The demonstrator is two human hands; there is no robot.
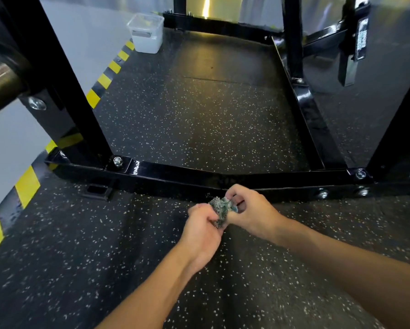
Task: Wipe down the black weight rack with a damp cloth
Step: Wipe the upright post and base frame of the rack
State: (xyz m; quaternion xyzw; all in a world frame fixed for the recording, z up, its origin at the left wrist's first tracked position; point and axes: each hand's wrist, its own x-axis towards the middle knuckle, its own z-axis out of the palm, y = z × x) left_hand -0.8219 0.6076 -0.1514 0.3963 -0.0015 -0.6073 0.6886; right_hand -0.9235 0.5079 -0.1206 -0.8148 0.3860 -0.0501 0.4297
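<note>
Weight rack [291, 43]: black steel tube of square section with a glossy painted finish that shows bright reflections. Its front base bar [175, 173] lies flat on the floor [199, 115] and runs across the view; all positions below are given relative to this bar. A hexagonal bolt [117, 160] with a round washer sits on the left end of the bar, at the foot of a black upright post [64, 79]. A side rail [318, 129] leaves the right end of the bar and runs away from the person. The cloth [221, 208] is a small crumpled wad, blue-grey, with a nubby, looped surface. It is held just on the near side of the bar, about at mid-length; whether it touches the bar cannot be told. The left hand [202, 230] has its fingers curled round the lower end of the wad. The right hand [251, 210] pinches the upper end, nearest the bar, between thumb and bent fingers. The floor on both sides of the bar is black rubber matting flecked with white and tan. Striped tape [104, 80], yellow and black, borders the matting left of the bar. A rectangular, translucent white plastic tub [147, 34] with a lid stands well beyond the bar, beside the tape. A round, brushed steel sleeve [0, 79], blurred, projects above the bar's left end.
</note>
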